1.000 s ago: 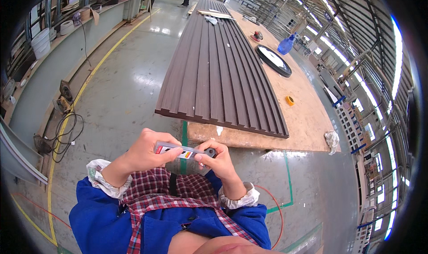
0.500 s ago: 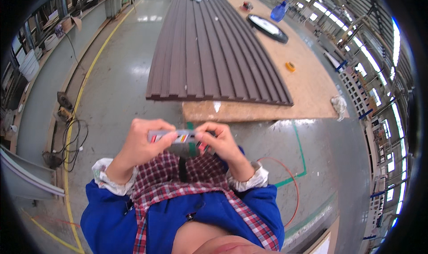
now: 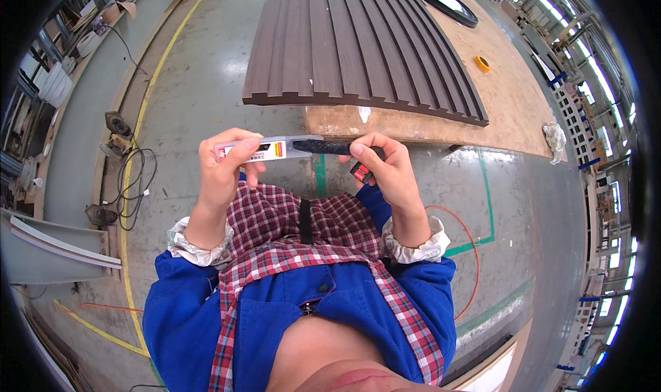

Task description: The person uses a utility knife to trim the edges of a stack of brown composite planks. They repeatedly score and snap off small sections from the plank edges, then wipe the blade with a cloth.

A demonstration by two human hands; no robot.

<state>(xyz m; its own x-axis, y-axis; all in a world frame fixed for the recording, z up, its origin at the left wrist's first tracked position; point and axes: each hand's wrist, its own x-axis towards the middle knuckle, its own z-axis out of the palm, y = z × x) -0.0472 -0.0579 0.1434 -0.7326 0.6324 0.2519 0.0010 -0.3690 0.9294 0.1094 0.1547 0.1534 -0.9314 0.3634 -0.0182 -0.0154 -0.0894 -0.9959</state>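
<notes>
Grey floor (image 3: 206, 82) surrounds a tan workbench (image 3: 513, 113) bearing a dark ribbed panel (image 3: 351, 48). Just this side of the panel's near end, the left hand (image 3: 224, 163) is clamped on a clear case (image 3: 277, 150); the right hand (image 3: 391, 172) pinches a black bar (image 3: 322, 147) overlapping it.

I find print on the white, red and yellow label (image 3: 278, 150) of the slim translucent plastic sleeve (image 3: 294, 153), and pale marks on the small red-and-black piece (image 3: 360, 172); neither reads clearly on my feed.
</notes>
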